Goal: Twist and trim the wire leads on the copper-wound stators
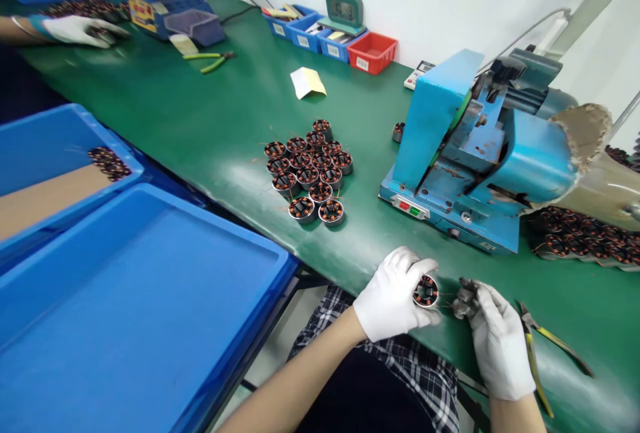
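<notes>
While left hand grips one stator, right hand pinches its wires; fourteen stators clustered on bench.

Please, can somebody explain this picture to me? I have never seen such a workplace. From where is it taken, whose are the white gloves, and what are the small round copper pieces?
The camera sits on a worker's head and looks down at their gloved hands over a green table. The left hand holds one small round metal ring wound with copper wire. The right hand pinches the thin wires beside it; yellow-handled pliers lie next to it. A cluster of the same copper-wound rings stands further back, beside a blue metal machine. Empty blue plastic trays are on the left. The gloved hand at the far left top belongs to another person.
</notes>
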Tool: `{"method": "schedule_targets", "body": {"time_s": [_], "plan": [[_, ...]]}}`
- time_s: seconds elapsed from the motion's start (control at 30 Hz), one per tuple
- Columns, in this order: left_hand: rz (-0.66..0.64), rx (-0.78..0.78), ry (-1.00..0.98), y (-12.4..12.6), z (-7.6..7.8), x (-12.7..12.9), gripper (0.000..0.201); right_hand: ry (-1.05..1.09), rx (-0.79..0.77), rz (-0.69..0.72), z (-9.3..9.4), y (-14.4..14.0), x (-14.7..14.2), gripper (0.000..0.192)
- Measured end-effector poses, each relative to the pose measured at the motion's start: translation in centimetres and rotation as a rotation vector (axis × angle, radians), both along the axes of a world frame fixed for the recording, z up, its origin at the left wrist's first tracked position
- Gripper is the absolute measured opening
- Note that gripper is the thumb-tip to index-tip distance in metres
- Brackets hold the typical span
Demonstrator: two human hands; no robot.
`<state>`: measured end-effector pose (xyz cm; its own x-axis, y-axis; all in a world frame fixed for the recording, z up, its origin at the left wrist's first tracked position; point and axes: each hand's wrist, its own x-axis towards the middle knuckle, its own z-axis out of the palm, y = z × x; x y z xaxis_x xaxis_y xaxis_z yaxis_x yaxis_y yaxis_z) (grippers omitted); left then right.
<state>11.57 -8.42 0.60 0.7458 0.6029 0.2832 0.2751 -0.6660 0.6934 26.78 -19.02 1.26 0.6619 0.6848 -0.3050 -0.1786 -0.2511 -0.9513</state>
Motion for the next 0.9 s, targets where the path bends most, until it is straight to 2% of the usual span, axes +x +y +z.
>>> {"method": "schedule_targets", "body": {"time_s": [0.1,0.2,0.27,0.33,0.4,0.5,0.57,0.63,0.77,0.8,0.9], "plan": [[0.021,-0.027,0.068,0.0,0.0,0.2,0.067,0.085,-0.016,0.134,0.5,-0.3,-0.2,0.046],[-0.006,-0.089,0.102,0.3,0.4,-0.1,0.062,0.062,-0.147,0.324,1.1,0.0,-0.3,0.042],[-0.058,-0.132,0.107,0.5,0.5,-0.5,0.06,0.039,-0.25,0.376,1.3,0.6,-0.2,0.043],[-0.128,-0.141,0.085,0.6,0.5,-0.9,0.063,0.025,-0.273,0.366,1.3,1.2,-0.3,0.043],[-0.16,-0.096,0.045,0.5,0.3,-0.9,0.07,0.004,-0.211,0.34,1.4,1.7,-0.5,0.037],[-0.049,0.004,0.032,0.1,0.0,-0.5,0.079,0.078,-0.137,0.342,1.7,1.7,-1.0,0.042],[0.022,0.015,0.079,0.1,0.0,-0.2,0.081,0.166,-0.187,0.395,1.9,1.3,-0.9,0.046],[-0.006,-0.033,0.113,0.2,0.0,-0.4,0.078,0.197,-0.225,0.398,1.7,0.7,-0.4,0.045],[-0.172,-0.108,0.049,0.8,0.2,-1.2,0.078,0.039,-0.059,0.253,0.7,0.2,0.6,0.04],[-0.171,-0.088,0.035,0.8,0.2,-1.2,0.079,-0.017,-0.025,0.261,0.5,0.4,0.5,0.041],[-0.075,-0.009,0.059,0.7,0.3,-0.7,0.08,-0.238,-0.014,0.407,0.4,1.6,-0.6,0.036]]}}
